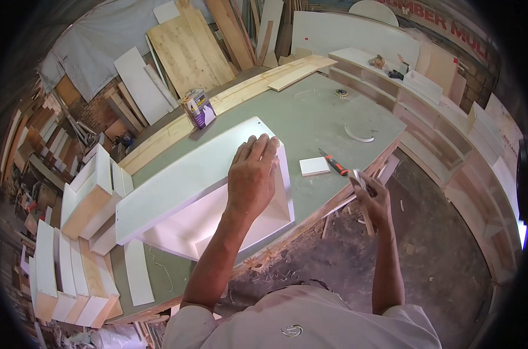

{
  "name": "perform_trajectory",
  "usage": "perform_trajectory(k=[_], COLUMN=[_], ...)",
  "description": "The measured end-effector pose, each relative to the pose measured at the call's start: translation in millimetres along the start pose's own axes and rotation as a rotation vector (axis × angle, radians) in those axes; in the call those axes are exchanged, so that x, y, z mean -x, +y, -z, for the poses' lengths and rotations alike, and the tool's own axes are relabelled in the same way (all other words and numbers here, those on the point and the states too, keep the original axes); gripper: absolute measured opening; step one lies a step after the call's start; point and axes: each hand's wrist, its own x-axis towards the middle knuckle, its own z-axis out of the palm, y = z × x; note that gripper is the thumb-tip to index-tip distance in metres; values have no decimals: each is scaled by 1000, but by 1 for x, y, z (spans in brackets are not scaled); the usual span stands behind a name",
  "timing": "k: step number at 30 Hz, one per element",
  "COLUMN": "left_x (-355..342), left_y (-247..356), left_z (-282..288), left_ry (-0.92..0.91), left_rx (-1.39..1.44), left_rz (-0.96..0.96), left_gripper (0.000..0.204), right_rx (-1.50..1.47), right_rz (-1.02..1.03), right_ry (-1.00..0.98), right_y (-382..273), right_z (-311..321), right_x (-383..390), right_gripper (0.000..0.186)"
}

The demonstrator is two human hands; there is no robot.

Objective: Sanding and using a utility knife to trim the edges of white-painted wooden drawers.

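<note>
A white open-fronted box [182, 180] of panels lies on the green-grey worktable [310, 134]. My left hand [253, 168] lies on its top panel near the right corner, fingers stretched out. At the table's right edge, my right hand [373, 200] is closed with thumb and fingers around a small pale piece whose kind I cannot make out. Just beyond those fingertips is a utility knife [335, 164] with an orange and black handle. Beside the knife sits a small white rectangular block [314, 167].
A purple and white tin [199, 110] stands at the table's far side by long boards [240, 81]. A curled edging strip [358, 135] and a tape roll [340, 92] lie farther right. Drawer boxes [89, 198] are stacked left; a long shelf unit [432, 128] runs along the right.
</note>
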Motion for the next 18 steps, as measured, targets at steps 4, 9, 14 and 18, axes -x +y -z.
perform_trajectory(k=[4, 9, 14, 18], left_x=[-4, -9, -18, -16], left_y=[-11, -10, 5, -2], left_z=[-8, -1, 1, -11], left_ry=[82, 16, 150, 205], left_rx=[112, 446, 280, 264], left_rz=[-31, 105, 165, 45], left_gripper=[39, 30, 20, 12], right_rx=[-270, -340, -549, -685], right_rz=[-27, -57, -211, -244], right_ry=[-79, -130, -143, -114], right_y=[-35, -27, -11, -13], right_z=[-24, -50, -53, -46], right_x=[-19, -11, 1, 12], right_gripper=[46, 48, 48, 47])
